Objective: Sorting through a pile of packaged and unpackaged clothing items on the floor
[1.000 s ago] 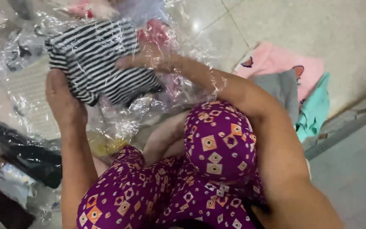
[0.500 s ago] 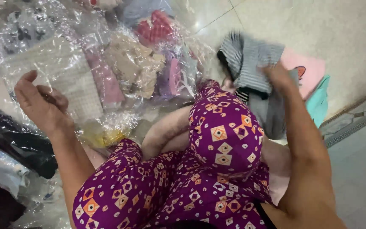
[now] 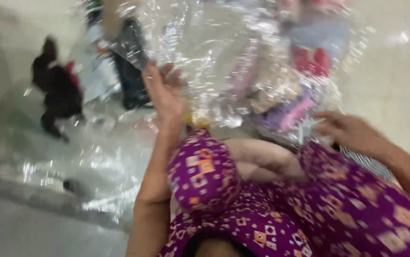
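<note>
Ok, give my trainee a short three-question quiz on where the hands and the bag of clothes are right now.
1. True or false: the left hand is raised with fingers spread against the clear plastic bag.
2. What is the right hand nearest to? A) the bag's lower edge B) the dark garment on the floor
3. What pattern covers the purple trousers?

Key: 1 true; 2 A; 3 small orange and white diamonds.

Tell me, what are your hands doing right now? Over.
Left hand open, reaching into clear plastic bag. Right hand at the bag's edge, grip blurred. Clothes inside. Nothing blocking.
</note>
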